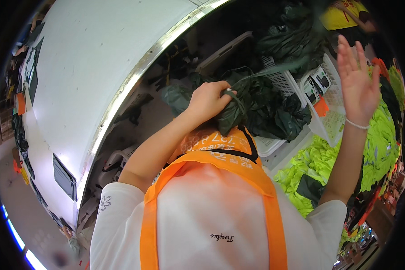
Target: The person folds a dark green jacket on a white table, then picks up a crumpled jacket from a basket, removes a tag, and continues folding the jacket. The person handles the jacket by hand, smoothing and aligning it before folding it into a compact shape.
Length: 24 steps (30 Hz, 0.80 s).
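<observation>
My left hand is closed around a fold of dark green, thin, crinkled fabric, just beyond my orange apron. A pale green strip of the material stretches from near that hand toward a larger dark green heap at the far side; its far part is blurred. My right hand is raised at the right, fingers stretched out and nothing in it. Beneath it stands a white plastic basket holding a printed packet and an orange piece. More dark green fabric lies bunched between my hands.
A white tabletop with a bright edge fills the left, a dark flat pad on it. Neon yellow-green garments are piled at the right. A person in a yellow shirt stands at the far right.
</observation>
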Each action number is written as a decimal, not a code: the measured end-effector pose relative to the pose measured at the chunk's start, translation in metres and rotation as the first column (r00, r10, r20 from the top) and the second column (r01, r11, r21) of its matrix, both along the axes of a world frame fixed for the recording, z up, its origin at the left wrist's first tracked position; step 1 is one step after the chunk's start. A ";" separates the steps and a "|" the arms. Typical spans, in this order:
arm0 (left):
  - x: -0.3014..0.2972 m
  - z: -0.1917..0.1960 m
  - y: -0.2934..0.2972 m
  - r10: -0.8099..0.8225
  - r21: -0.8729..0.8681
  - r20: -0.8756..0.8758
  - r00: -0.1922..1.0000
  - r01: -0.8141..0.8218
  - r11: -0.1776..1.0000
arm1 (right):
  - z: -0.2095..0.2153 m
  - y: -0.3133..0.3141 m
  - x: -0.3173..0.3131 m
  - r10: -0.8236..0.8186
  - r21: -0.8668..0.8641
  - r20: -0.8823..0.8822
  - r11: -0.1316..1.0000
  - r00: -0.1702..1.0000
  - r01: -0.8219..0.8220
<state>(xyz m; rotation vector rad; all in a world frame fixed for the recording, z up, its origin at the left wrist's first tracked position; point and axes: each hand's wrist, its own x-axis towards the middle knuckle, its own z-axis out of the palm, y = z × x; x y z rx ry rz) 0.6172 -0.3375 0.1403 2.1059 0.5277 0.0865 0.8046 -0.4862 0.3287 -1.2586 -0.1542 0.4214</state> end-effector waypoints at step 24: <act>-0.223 0.324 0.281 0.537 -0.254 0.816 0.213 -0.702 0.665 | -0.067 -0.048 0.116 -0.035 -0.103 0.192 0.993 0.981 0.056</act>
